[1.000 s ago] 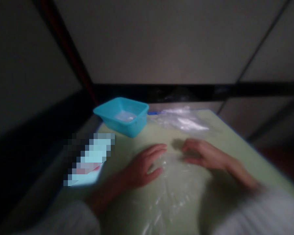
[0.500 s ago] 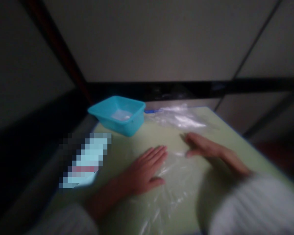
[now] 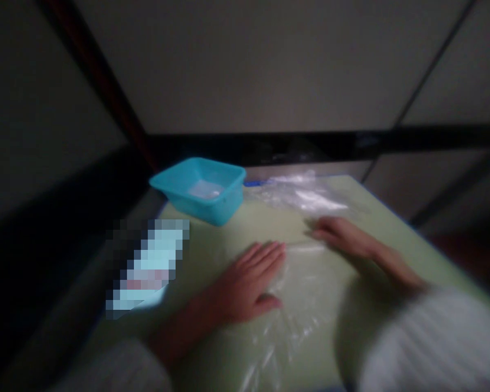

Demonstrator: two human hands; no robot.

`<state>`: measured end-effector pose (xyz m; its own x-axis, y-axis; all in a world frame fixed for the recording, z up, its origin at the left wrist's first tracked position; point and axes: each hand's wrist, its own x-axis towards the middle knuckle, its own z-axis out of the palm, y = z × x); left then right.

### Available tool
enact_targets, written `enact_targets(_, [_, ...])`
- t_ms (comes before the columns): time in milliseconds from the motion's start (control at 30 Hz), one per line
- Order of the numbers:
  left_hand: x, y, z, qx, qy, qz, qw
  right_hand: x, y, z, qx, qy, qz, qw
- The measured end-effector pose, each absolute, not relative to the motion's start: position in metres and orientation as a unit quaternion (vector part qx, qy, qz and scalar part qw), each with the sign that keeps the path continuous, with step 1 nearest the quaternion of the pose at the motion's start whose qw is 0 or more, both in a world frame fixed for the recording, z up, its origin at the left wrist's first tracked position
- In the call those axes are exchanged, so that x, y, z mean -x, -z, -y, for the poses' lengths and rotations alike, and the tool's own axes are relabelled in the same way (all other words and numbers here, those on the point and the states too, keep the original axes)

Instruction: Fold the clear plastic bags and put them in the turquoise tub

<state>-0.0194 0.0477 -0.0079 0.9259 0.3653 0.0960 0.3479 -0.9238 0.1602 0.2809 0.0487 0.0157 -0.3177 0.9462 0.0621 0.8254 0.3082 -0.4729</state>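
Counted one pixelated, pale-cyan oblong item (image 3: 157,261) at the left of the yellow-green counter (image 3: 265,220), then one turquoise rectangular plastic tub (image 3: 224,209) with whitish contents. Found the left hand (image 3: 247,286) open, palm down on one clear, thin plastic sheet (image 3: 298,305): wrinkled, glossy, spread across the near-middle. Noted one blue item (image 3: 252,183) behind, beside clear crumpled plastic (image 3: 318,198), layers uncountable. Saw the right hand (image 3: 345,237) with curled fingers by the sheet's far edge; cannot tell whether gripping.

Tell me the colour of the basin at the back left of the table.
The basin is turquoise blue, seen best in the head view.
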Motion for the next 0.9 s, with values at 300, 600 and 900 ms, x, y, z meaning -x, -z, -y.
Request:
enact_targets(300, [0.019,0.012,-0.047,-0.974,-0.069,-0.198,0.082,-0.267,-0.030,-0.036,0.445,-0.171,0.862,0.173])
enact_targets(600, [0.019,0.013,-0.046,-0.973,-0.076,-0.202,0.080,-0.244,-0.021,-0.029,0.364,0.024,0.927,0.091])
enact_targets(900, [0.019,0.012,-0.047,-0.974,-0.074,-0.195,0.093,-0.248,-0.014,-0.034,0.289,0.211,0.929,0.093])
